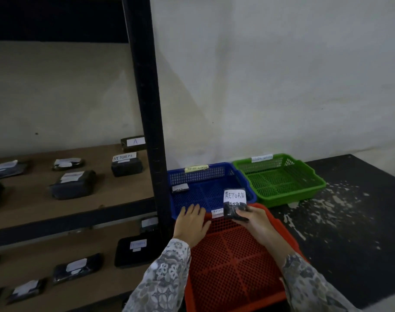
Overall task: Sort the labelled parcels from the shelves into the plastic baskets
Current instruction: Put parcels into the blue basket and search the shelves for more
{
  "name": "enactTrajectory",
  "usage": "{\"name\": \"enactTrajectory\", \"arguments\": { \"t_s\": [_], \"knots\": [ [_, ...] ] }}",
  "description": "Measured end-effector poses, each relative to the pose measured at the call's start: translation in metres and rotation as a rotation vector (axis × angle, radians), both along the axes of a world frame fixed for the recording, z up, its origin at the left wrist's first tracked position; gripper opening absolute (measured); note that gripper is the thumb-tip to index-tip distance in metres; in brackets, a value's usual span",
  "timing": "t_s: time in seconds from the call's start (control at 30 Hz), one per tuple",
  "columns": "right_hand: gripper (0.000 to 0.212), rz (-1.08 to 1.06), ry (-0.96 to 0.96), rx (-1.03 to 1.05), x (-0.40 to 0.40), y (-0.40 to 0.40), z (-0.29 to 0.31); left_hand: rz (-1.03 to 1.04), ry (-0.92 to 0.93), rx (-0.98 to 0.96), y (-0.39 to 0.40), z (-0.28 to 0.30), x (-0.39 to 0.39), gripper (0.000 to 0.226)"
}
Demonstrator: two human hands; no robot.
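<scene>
right hand (256,218) fingers clamp RETURN parcel (234,203), long axis upright | blue basket (205,176) at 11 o'clock, nearest; left hand (191,221) flat, fingers apart

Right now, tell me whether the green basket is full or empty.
Empty: the green basket shows only bare mesh floor, no parcels inside.

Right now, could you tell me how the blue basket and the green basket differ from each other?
The blue basket holds one small dark parcel near its left wall, while the green basket shows nothing inside. The blue basket stands beside the shelf post; the green basket stands farther right, by the wall. The blue basket's label looks yellowish, the green basket's white. Both are shallow perforated plastic baskets with a paper label on the back rim.
</scene>
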State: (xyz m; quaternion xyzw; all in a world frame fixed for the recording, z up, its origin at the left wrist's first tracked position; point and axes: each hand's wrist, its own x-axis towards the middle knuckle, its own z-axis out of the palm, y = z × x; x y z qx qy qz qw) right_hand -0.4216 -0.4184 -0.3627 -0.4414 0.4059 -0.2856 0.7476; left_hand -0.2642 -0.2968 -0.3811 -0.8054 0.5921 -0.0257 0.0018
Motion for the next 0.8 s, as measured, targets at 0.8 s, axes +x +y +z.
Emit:
{"name": "enactTrajectory", "arguments": {
  "t_s": [0.8],
  "knots": [
    [0.033, 0.484, 0.287, 0.168, 0.2, -0.106, -0.112, 1.094, 0.665, -0.413, -0.081, -0.065, 0.084, 0.038]
  ]
}}
